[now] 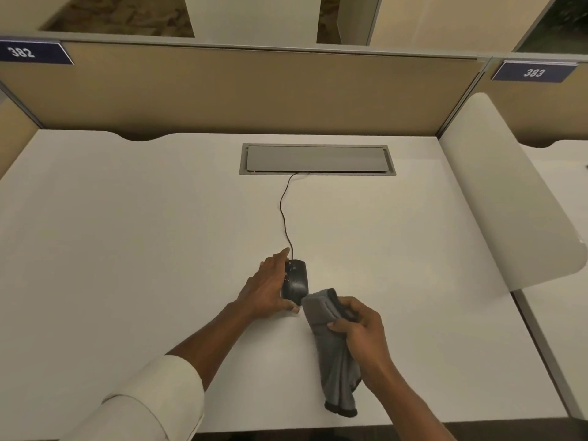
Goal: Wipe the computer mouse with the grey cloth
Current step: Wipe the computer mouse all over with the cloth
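A black wired computer mouse (296, 279) lies on the white desk (127, 233), near its front middle. My left hand (269, 286) grips the mouse from its left side, fingers along its edge and thumb at its rear. My right hand (359, 326) holds the grey cloth (331, 351), bunched in its fingers. The cloth's upper end touches the rear right of the mouse, and the rest hangs down toward the desk's front edge.
The mouse cable (284, 214) runs back into a grey cable hatch (316, 160) at the rear of the desk. A tan partition (222, 93) closes the back. A white curved divider (509, 198) stands on the right, and the desk's front edge is just below my arms.
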`<state>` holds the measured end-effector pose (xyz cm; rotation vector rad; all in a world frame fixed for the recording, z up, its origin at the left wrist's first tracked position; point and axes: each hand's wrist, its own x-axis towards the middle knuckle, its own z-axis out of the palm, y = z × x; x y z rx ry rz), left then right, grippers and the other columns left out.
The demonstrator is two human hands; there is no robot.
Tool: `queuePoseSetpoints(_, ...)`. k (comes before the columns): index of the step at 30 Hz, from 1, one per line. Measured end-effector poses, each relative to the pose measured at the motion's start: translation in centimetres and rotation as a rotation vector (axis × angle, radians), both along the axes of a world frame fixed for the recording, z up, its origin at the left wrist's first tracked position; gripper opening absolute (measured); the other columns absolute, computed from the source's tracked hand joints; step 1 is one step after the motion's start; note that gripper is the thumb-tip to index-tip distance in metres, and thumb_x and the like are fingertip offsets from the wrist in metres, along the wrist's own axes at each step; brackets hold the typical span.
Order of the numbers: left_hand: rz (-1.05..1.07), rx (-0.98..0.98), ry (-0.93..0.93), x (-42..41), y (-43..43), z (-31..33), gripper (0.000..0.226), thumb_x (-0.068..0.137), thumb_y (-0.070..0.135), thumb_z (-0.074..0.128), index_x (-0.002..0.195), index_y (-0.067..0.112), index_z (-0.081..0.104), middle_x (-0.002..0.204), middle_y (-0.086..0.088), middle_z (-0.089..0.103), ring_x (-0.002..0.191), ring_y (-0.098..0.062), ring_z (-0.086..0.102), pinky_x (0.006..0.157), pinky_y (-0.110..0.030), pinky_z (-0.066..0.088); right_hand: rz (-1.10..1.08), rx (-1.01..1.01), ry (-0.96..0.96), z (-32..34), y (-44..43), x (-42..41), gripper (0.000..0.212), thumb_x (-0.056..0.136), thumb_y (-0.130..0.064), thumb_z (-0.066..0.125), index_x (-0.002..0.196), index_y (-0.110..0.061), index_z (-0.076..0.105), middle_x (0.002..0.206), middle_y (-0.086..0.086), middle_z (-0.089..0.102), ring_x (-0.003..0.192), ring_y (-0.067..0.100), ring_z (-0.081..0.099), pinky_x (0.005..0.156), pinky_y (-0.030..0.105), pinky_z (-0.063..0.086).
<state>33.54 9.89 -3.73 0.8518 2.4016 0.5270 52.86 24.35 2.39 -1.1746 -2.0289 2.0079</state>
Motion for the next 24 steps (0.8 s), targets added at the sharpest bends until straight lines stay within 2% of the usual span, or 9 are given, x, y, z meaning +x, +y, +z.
queuePoseSetpoints(2,0.004,0.023,-0.018,-0.1,0.0,-0.3,0.15,0.058,0.06,0.097,0.166,0.033,-0.004,0.173,0.0,0.022,0.157,-0.029,0.031,0.118,-0.054,0.043,-0.038,-0.105,0.052,0.7,0.7,0.2,0.043,0.083,0.004,0.07,0.101,-0.033,0.08,0.098,-0.003,0.082,0.087,0.019,0.077,0.068,0.029,0.063)
queuePoseSetpoints(5,0.024,0.062,-0.054,-0.2,-0.3,-0.2,0.153,0.061,0.062,0.096,0.168,0.03,-0.009,0.179,0.004,-0.007,0.167,-0.024,0.006,0.128,-0.049,0.028,-0.058,-0.245,0.099,1.3,1.7,0.0,0.038,0.082,0.0,0.072,0.108,-0.027,0.079,0.107,0.007,0.081,0.094,0.031,0.077,0.075,0.038,0.063)
queuePoseSetpoints(7,0.063,0.095,-0.065,0.2,-0.5,0.6,0.144,0.068,0.061,0.092,0.169,0.029,-0.007,0.179,0.007,-0.011,0.166,-0.02,-0.001,0.129,-0.048,0.026,-0.044,-0.325,0.119,1.3,2.5,-0.2,0.039,0.081,-0.002,0.074,0.114,-0.024,0.077,0.112,0.013,0.08,0.096,0.037,0.077,0.078,0.043,0.064)
queuePoseSetpoints(9,0.142,0.171,-0.027,1.2,-0.7,2.2,0.116,0.083,0.048,0.086,0.168,0.026,0.01,0.178,0.006,0.002,0.165,-0.018,0.008,0.127,-0.045,0.031,-0.031,-0.408,0.163,1.4,2.9,-0.5,0.041,0.085,-0.002,0.073,0.12,-0.022,0.074,0.116,0.017,0.078,0.1,0.041,0.076,0.084,0.047,0.064)
queuePoseSetpoints(12,0.417,0.396,0.085,3.7,-1.1,4.8,0.058,0.097,0.023,0.076,0.148,0.024,0.049,0.156,0.004,0.047,0.145,-0.018,0.048,0.119,-0.045,0.048,-0.07,-0.372,0.201,1.7,2.5,-0.9,0.039,0.089,-0.01,0.079,0.124,-0.026,0.071,0.117,0.01,0.079,0.102,0.037,0.077,0.083,0.046,0.065)
queuePoseSetpoints(14,0.621,0.556,0.025,5.9,-1.5,6.9,0.031,0.098,0.025,0.076,0.125,0.029,0.061,0.129,0.011,0.064,0.121,-0.009,0.064,0.106,-0.041,0.059,-0.128,-0.2,0.198,2.0,1.7,-1.3,0.038,0.087,-0.019,0.084,0.119,-0.033,0.073,0.114,0.0,0.08,0.1,0.025,0.079,0.08,0.041,0.066)
queuePoseSetpoints(16,0.625,0.639,-0.033,8.0,-1.9,8.8,0.017,0.097,0.033,0.075,0.111,0.033,0.066,0.114,0.019,0.069,0.11,-0.002,0.067,0.098,-0.034,0.062,-0.163,-0.039,0.227,2.4,0.5,-1.7,0.035,0.086,-0.02,0.086,0.115,-0.036,0.076,0.111,-0.008,0.081,0.101,0.017,0.078,0.084,0.039,0.065)
queuePoseSetpoints(20,0.459,0.669,-0.082,11.2,-2.1,10.8,0.039,0.097,0.051,0.067,0.133,0.038,0.061,0.131,0.026,0.065,0.124,0.002,0.063,0.099,-0.013,0.052,-0.129,0.069,0.318,3.1,-2.9,-2.5,0.034,0.087,-0.017,0.085,0.118,-0.031,0.078,0.109,-0.01,0.081,0.103,0.012,0.076,0.086,0.034,0.064)
queuePoseSetpoints(24,0.586,0.695,-0.223,11.6,-2.7,11.2,0.052,0.096,0.062,0.056,0.145,0.047,0.054,0.127,0.027,0.072,0.115,0.006,0.07,0.09,-0.014,0.059,-0.007,0.139,0.419,3.7,-6.5,-3.2,0.032,0.096,-0.017,0.075,0.123,-0.035,0.075,0.116,-0.007,0.078,0.107,0.017,0.075,0.081,0.032,0.064)
